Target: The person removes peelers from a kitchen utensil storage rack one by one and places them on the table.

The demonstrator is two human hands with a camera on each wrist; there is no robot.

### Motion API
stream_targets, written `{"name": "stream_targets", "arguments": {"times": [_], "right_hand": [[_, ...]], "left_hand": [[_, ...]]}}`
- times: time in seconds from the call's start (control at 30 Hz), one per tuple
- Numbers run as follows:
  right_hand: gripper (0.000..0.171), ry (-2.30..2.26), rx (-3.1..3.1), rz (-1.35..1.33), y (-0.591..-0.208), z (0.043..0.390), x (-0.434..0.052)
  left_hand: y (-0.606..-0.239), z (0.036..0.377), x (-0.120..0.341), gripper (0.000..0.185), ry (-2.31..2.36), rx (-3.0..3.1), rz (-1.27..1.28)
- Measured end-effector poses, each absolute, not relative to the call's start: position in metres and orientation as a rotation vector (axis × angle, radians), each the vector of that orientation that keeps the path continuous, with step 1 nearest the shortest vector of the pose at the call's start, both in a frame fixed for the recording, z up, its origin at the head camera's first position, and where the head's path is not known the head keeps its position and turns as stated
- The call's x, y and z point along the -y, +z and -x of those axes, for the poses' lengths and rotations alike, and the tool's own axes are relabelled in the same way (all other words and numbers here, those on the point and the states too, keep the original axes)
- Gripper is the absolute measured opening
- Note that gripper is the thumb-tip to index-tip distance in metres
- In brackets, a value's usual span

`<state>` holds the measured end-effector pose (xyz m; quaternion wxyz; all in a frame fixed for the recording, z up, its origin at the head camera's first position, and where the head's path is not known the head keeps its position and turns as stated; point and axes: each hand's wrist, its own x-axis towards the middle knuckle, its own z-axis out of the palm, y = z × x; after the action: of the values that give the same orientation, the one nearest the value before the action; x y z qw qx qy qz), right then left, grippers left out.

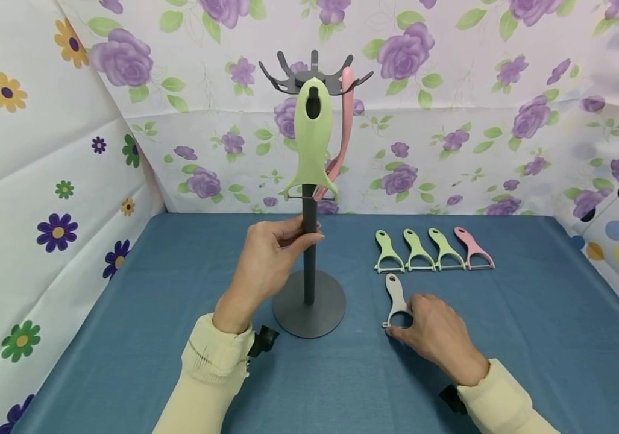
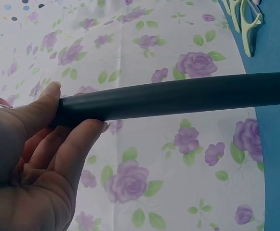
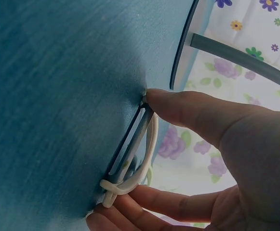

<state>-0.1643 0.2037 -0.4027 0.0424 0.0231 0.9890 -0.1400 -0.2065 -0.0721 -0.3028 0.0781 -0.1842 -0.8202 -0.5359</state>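
Note:
A dark grey stand [image 1: 309,259] with hooks on top rises from the blue table [image 1: 179,313]. A green peeler [image 1: 311,141] and a pink peeler [image 1: 345,120] hang from it. My left hand [image 1: 297,237] grips the stand's pole [image 2: 178,96] about halfway up, fingers and thumb curled round it. To the right, a pale grey peeler [image 1: 396,296] lies flat on the table. My right hand [image 1: 402,322] pinches its blade head [image 3: 132,156] between thumb and fingers. The peeler's handle points away from me.
Three green peelers [image 1: 416,250] and one pink peeler [image 1: 473,248] lie in a row behind the grey one. Flowered cloth walls [image 1: 59,181] close in the table on the left, back and right. The stand's round base [image 1: 309,310] sits between my hands.

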Motion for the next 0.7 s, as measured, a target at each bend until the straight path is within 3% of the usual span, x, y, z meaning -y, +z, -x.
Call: {"name": "stream_targets", "arguments": {"times": [0.4,0.7], "right_hand": [[0.047,-0.434,-3.035,-0.045,-0.4029,0.1638,-0.2044],[0.062,-0.424,-3.153,0.022,-0.4033,0.1630,-0.2080]], "left_hand": [[-0.3040,0.2065,0.0721,0.032,-1.604,2.438,0.545],[-0.3048,0.2074,0.0722,0.030,-1.612,2.395,0.582]]}}
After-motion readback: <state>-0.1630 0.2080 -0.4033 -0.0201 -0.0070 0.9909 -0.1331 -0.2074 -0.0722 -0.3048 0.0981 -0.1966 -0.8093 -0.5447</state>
